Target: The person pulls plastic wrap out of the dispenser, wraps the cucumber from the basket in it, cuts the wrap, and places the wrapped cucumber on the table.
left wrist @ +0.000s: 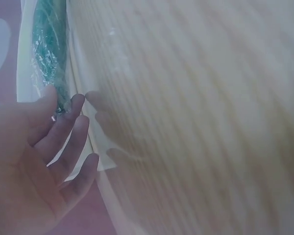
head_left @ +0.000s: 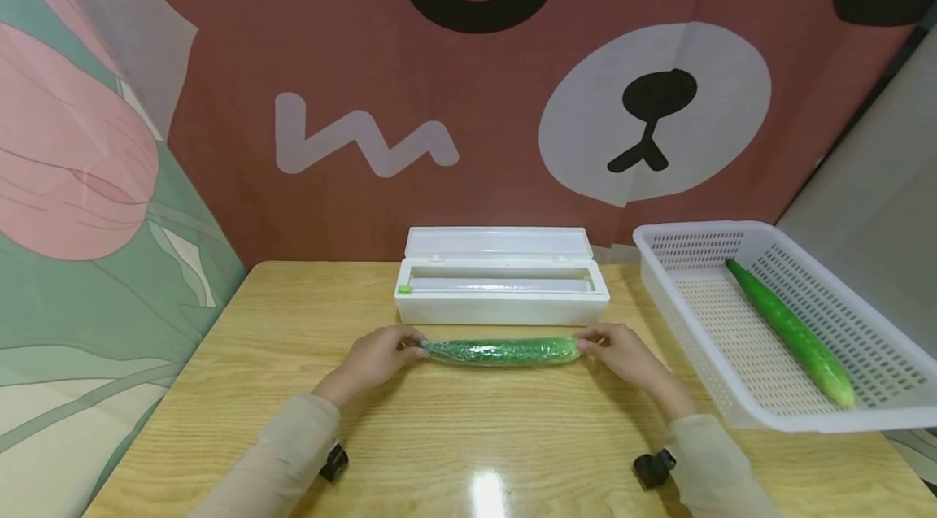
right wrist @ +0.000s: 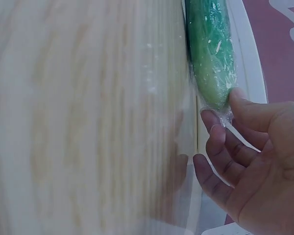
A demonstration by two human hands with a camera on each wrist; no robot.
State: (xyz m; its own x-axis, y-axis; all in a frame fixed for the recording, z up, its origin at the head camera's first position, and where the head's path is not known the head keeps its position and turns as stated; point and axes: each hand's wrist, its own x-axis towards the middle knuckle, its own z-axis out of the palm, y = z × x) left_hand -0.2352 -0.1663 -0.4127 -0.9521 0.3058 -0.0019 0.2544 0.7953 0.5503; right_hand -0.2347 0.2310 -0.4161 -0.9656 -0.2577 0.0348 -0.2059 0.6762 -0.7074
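Observation:
A cucumber point(head_left: 501, 351) wrapped in clear plastic film lies crosswise in front of the person, close over the table. Its left end is pinched by the left hand point(head_left: 379, 355) between thumb and fingers. At the paler right end, the right hand point(head_left: 618, 351) pinches the gathered film with thumb and forefinger. In the left wrist view, crinkled film covers the cucumber point(left wrist: 50, 44) down to the fingertips point(left wrist: 77, 100). The right wrist view shows the film twisted to a point below the cucumber's tip point(right wrist: 216, 93), beside the thumb point(right wrist: 240, 100); the other fingers are loosely bent.
Behind the cucumber stands a white film dispenser box point(head_left: 501, 311), lid raised, with a roll of film point(head_left: 501, 285) inside and a green slider point(head_left: 405, 289). To the right, a white perforated basket point(head_left: 703, 355) holds an unwrapped cucumber point(head_left: 794, 331). The wooden table point(head_left: 439, 437) meets a printed cloth backdrop.

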